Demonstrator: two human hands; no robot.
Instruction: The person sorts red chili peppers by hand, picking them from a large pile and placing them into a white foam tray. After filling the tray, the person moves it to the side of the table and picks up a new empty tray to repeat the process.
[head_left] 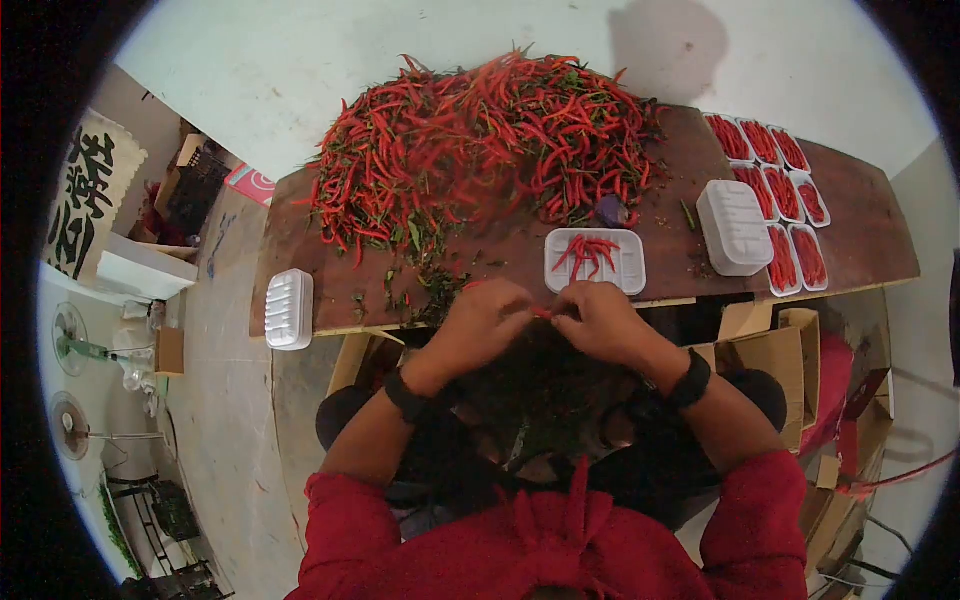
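My left hand (pixel 484 322) and my right hand (pixel 602 322) are close together at the table's front edge, both with fingers pinched. Between their fingertips a bit of a red chili pepper (pixel 542 313) shows; most of it is hidden. Just beyond my right hand is a white foam tray (pixel 628 262) with several red chilies (pixel 586 253) lying in it. A large heap of red chilies (pixel 480 140) with green stems and leaves covers the back middle of the table. Loose leaves and stems (pixel 437 290) lie in front of the heap, beyond my left hand.
A stack of white trays (pixel 735 228) stands right of the working tray, another stack (pixel 289 310) at the table's left end. Several chili-filled trays (pixel 783 192) are grouped at the right. A dark round object (pixel 612 210) touches the heap. Cardboard boxes (pixel 775 365) sit below the table.
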